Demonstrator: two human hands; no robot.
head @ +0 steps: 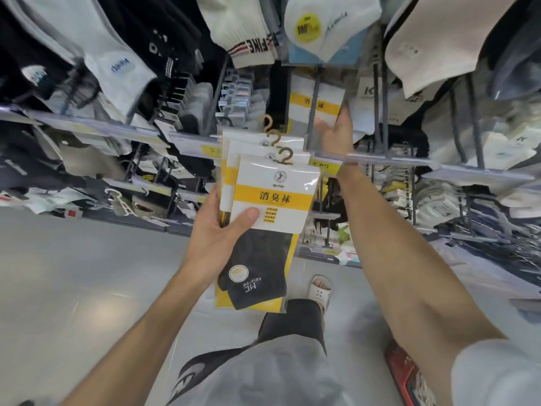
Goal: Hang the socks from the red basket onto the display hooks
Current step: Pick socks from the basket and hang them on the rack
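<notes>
Left hand (216,230) grips sock packs (275,197); right hand (336,133) up at rack (380,160), grip unclear.
Likely light, slick, floppy: pinch near hanger hooks (286,155).

this is a shop, in its sock aisle. packed socks (123,68) hang in crowded rows on metal hooks (384,112) from nine o'clock round to three. price rails (377,160) with yellow price tags (210,150) run below them, above a smooth grey floor (73,273) at eight o'clock.
</notes>
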